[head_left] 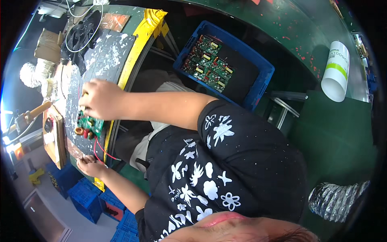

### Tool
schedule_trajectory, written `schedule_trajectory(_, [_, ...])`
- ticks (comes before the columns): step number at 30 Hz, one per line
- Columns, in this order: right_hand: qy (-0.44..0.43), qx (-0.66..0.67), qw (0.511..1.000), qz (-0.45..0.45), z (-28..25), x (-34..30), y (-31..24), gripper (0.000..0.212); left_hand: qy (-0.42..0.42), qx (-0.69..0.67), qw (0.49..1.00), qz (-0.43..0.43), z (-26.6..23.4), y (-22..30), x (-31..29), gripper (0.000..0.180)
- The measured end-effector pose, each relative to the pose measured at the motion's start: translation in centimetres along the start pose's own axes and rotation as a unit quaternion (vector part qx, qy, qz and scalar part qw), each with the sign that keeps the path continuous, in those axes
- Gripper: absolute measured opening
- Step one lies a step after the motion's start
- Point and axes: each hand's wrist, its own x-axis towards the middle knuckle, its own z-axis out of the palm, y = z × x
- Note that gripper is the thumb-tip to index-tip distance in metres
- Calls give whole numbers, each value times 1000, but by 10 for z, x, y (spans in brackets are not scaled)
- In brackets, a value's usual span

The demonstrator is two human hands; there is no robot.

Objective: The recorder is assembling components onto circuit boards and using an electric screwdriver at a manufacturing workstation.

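Note:
A green circuit board (93,124) with a copper coil and red parts lies on the worn dark bench top (109,56). Just beyond its upper edge in the head view, my right hand (102,99) is closed, its fingertips pinched. A small yellowish bit shows by those fingers, too little to name. Two red wires (104,151) trail from the board's lower end toward my left hand (90,165). That hand rests at the bench's lower end with its fingers curled together. Whatever it grips is hidden, and I cannot tell whether a wire runs into it.
Yellow tape (137,48) covers the bench edge. A blue bin (264,76) contains several circuit boards (207,62). Around me are a white cylinder (336,72), a silver flexible duct (336,201), blue crates (84,199), a wooden-handled tool (38,111) and a black cable bundle (82,34).

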Motion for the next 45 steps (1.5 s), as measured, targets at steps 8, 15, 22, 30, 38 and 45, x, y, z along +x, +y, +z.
schedule_trajectory(8, [-63,-40,997,-18,28,-8,-5,25,27,-51,998,16,-16,-12,12,9])
schedule_trajectory(15, [18,122,990,-71,6,20,-23,29,32,351,898,262,-23,-28,11,5])
schedule_trajectory(22, [55,192,972,-126,66,136,-37,35,41,-65,997,-10,-5,-9,-5,18])
schedule_trajectory(30, [-246,310,917,-52,199,228,4,40,9,24,999,46,8,-6,2,18])
schedule_trajectory(38, [-323,240,913,66,184,213,-40,36,-10,55,998,27,5,-5,-1,15])
schedule_trajectory(45, [-303,439,844,52,107,156,-99,24,-21,131,991,1,1,-3,-6,15])
